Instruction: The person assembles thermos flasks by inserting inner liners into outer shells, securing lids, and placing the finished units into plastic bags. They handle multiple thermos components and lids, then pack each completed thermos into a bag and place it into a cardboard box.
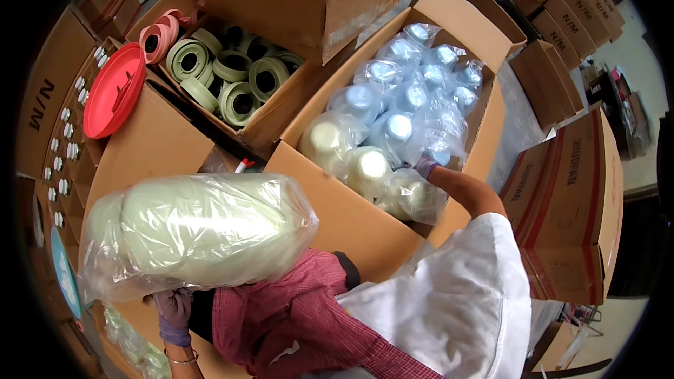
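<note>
My left hand (174,307), in a purple glove, grips the lower edge of a large pale green cylinder-shaped container (193,228) in a clear plastic bag. The container lies on its side across my front at the left; its bag hides part of the fingers. My right hand (425,167), also gloved, reaches into the open carton (330,200) at the front right edge of its contents. Beside it are bagged pale green containers (409,195) and bagged pale blue ones (399,126), standing upright in rows. Bags cover the right fingers, so their grip is hidden.
Behind, one carton holds green ring-shaped parts (234,64), with pink rings (160,36) beside it. Another carton (288,0) holds blue parts. A red round lid (114,91) stands at left near a divided box of white-capped pieces (69,130). Closed cartons (562,203) stand right.
</note>
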`<state>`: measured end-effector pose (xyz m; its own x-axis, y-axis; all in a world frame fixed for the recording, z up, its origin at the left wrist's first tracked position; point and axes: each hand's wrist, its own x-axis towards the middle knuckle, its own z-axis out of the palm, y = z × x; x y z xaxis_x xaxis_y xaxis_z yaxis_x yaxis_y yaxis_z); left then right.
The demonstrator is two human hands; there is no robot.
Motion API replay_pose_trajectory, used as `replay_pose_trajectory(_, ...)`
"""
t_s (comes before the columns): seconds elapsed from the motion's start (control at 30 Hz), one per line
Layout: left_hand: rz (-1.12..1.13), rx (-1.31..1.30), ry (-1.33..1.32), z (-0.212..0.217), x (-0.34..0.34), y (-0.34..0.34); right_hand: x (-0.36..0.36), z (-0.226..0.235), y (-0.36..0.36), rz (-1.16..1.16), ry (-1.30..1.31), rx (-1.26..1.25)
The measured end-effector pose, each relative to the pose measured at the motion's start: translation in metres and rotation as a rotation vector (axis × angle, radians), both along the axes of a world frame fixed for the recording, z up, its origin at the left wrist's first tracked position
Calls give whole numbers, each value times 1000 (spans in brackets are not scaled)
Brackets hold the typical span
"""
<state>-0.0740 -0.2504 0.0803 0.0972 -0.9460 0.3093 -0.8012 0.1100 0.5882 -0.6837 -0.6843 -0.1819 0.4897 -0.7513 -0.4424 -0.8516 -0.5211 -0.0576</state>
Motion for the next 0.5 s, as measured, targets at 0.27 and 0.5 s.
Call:
replay_pose_trajectory(0.27, 111, 61, 15, 11, -32, -13, -19, 48, 11, 176, 210, 232)
replay_pose_trajectory(0.5, -84, 186, 137, 23, -64, -132, -22, 178, 34, 671, 238, 48)
